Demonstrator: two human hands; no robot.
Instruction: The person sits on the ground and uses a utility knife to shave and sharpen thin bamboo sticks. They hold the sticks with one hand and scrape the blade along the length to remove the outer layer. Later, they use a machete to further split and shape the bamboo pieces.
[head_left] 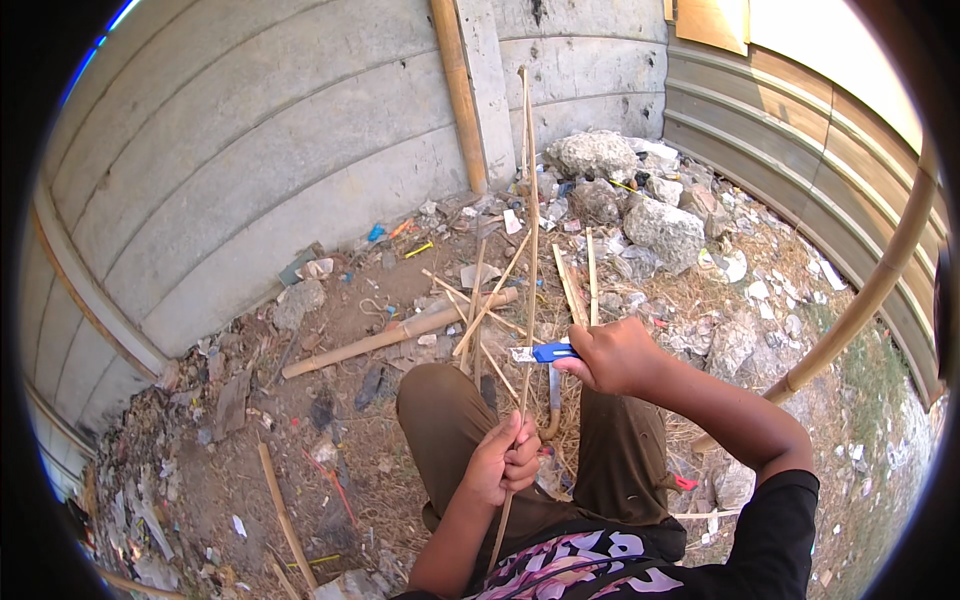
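Observation:
A long thin bamboo strip (531, 250) runs up and away from my lap toward the concrete wall. My left hand (503, 462) is closed around its lower part, close to my knees. Farther along, my right hand (612, 357) grips a blue utility knife (554, 352). The knife's blade points left and lies across the strip; whether it cuts into it I cannot tell. Below the knife, a curved tool (552, 400) with a grey blade and brownish hooked end shows between my legs, partly hidden.
Several split bamboo pieces (572, 287) and a thick bamboo pole (400, 332) lie on the littered ground ahead. Large rocks (664, 233) are heaped by the wall corner. A bamboo pole (860, 310) slants up at my right. Another bamboo piece (285, 510) lies at the left.

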